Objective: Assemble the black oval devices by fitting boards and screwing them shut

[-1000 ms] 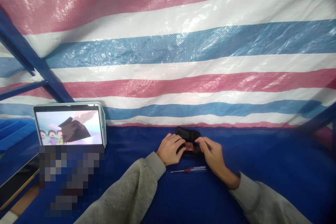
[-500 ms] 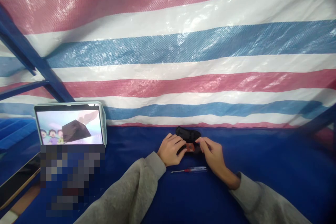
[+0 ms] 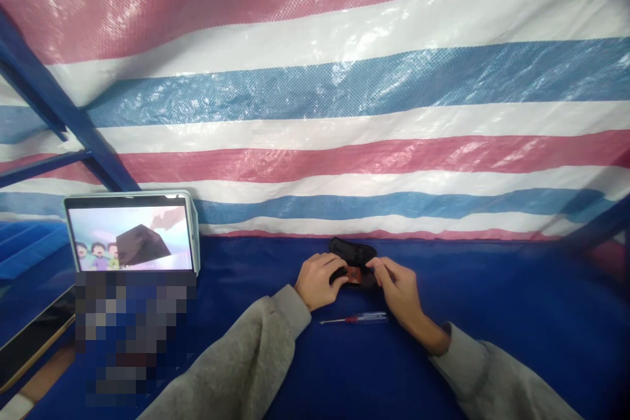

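An opened black casing, shaped like a computer mouse, lies at the middle of the blue table. Its rounded black cover (image 3: 350, 251) rests behind the lower part. In that lower part an orange-brown circuit board (image 3: 353, 275) shows between my hands. Thumb and fingers of my left hand (image 3: 321, 281) grip the mouse at the board's left end. At the opposite side, my right hand (image 3: 398, 287) has thumb and forefinger pinched together on the mouse's right edge; its other fingers are hidden. Nearer to me lies a screwdriver (image 3: 355, 319) with a clear and red handle, touched by neither hand.
A tablet (image 3: 128, 239) stands upright at the left, playing a cartoon. In front of it is a pixelated patch. Another person's forearm (image 3: 49, 374) and a dark phone (image 3: 37, 328) are at the lower left. Striped plastic sheeting (image 3: 344, 92) hangs behind the table (image 3: 354, 380).
The circuit board has shifted and tilted slightly between my fingers. My left fingers have moved a little with it. My right hand has stayed almost still, and the screwdriver has not moved.
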`<action>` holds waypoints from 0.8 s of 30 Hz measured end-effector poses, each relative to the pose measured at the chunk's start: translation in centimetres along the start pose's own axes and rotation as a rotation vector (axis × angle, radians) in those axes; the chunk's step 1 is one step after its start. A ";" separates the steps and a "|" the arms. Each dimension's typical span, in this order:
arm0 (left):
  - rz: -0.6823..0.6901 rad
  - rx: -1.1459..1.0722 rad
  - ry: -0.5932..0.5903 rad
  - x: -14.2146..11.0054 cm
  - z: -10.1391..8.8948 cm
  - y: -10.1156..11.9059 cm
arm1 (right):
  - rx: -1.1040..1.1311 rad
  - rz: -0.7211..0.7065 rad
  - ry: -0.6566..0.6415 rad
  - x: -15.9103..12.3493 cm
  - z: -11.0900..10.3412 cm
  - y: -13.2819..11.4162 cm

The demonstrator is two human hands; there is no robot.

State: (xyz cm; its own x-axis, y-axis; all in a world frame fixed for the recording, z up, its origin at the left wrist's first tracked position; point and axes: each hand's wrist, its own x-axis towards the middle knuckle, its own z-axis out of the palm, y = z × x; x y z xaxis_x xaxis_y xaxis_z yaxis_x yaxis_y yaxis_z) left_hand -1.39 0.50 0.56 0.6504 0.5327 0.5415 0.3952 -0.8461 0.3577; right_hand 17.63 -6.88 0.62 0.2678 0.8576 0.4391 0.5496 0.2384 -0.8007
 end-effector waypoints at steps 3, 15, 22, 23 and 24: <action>-0.043 -0.043 0.017 -0.1 0.1 -0.1 | 0.003 0.004 0.002 0.0 0.1 0.2; -0.054 -0.082 -0.023 0.1 0.2 -0.2 | -0.080 -0.107 0.078 0.2 0.0 0.6; -0.030 -0.077 -0.068 0.2 0.8 -0.6 | -0.321 -0.180 -0.026 1.8 0.3 2.8; -0.025 -0.074 -0.069 0.1 0.9 -0.7 | -0.319 -0.170 -0.075 1.9 0.3 3.1; -0.022 -0.071 -0.070 0.1 0.9 -0.8 | -0.309 -0.162 -0.111 1.9 0.4 3.3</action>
State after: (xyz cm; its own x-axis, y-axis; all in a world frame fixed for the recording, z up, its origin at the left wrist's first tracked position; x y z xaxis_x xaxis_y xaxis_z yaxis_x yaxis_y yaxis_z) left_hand -1.01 1.18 -0.36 0.6867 0.5469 0.4790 0.3649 -0.8291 0.4235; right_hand 19.67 -4.29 -1.35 0.0797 0.8684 0.4895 0.7956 0.2404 -0.5561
